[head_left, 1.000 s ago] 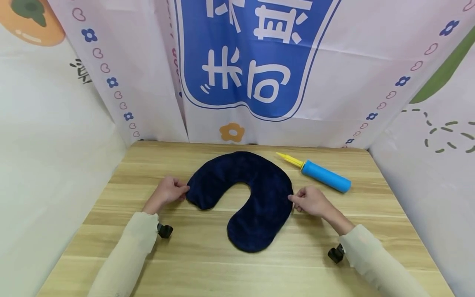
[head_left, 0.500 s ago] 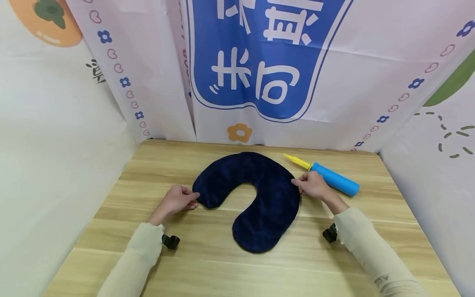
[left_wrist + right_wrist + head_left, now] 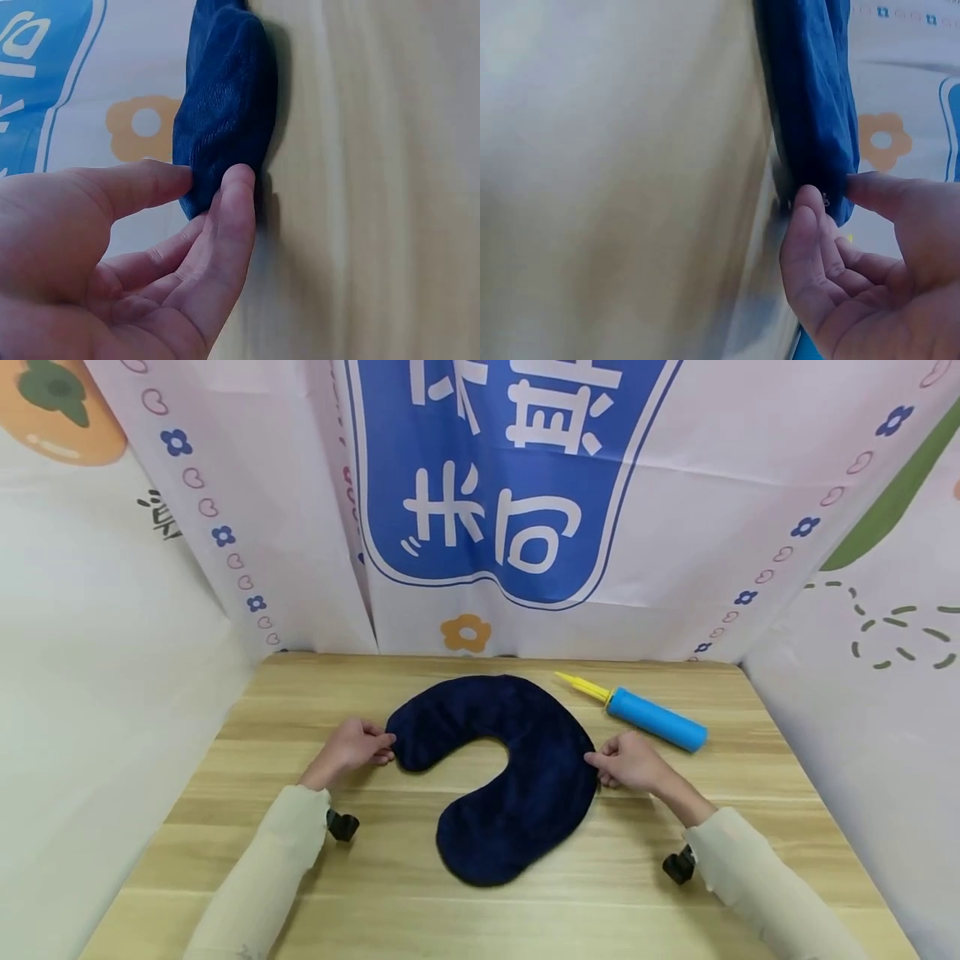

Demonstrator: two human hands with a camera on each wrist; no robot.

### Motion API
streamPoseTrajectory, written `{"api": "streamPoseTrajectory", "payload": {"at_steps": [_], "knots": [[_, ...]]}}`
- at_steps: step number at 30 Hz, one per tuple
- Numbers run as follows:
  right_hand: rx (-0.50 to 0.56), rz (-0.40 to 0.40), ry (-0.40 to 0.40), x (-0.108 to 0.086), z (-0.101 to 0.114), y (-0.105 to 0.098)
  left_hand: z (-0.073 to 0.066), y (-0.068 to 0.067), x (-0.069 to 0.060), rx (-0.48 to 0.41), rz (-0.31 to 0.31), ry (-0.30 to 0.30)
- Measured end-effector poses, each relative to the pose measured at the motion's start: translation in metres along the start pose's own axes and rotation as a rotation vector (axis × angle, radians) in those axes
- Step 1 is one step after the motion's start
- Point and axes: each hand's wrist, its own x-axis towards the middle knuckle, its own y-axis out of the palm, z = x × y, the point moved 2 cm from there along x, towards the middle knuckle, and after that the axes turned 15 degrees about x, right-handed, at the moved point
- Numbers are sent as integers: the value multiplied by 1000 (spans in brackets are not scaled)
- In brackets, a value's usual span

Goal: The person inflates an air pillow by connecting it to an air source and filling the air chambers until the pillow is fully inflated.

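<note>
A dark blue U-shaped neck pillow (image 3: 540, 777) lies on the wooden table (image 3: 600, 910), its opening facing the lower left. At the tip of its left arm, my left hand (image 3: 354, 747) pinches the edge between thumb and fingers. In the left wrist view the pillow's end (image 3: 229, 97) sits between the thumb and fingertips of that hand. My right hand (image 3: 632, 764) pinches the outer right edge of the curve. The right wrist view has the pillow's side (image 3: 814, 112) between thumb and fingers, with a small metallic bit, perhaps a zip pull, at the fingertips.
A blue hand pump (image 3: 658, 718) with a yellow nozzle end lies behind my right hand. A printed white cloth backdrop (image 3: 300, 527) stands along the table's back edge, and white walls rise at both sides.
The pillow has turned slightly clockwise, its lower arm swinging left and its left tip rising a little. My right hand shifted up along the edge, then back down. The head view also swayed.
</note>
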Motion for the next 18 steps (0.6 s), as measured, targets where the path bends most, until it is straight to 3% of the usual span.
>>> {"api": "streamPoseTrajectory", "payload": {"at_steps": [5,8,13,18], "knots": [[28,68,18,-18,1,14,1,-3,8,2,-38,18],[0,83,29,-20,1,15,4,-1,5,-40,-36,21],[-60,28,-25,-5,5,3,9,7,-19,-84,-5,22],[-124,-31,-84,13,7,-11,2,32,-52,-67,142,92]]}}
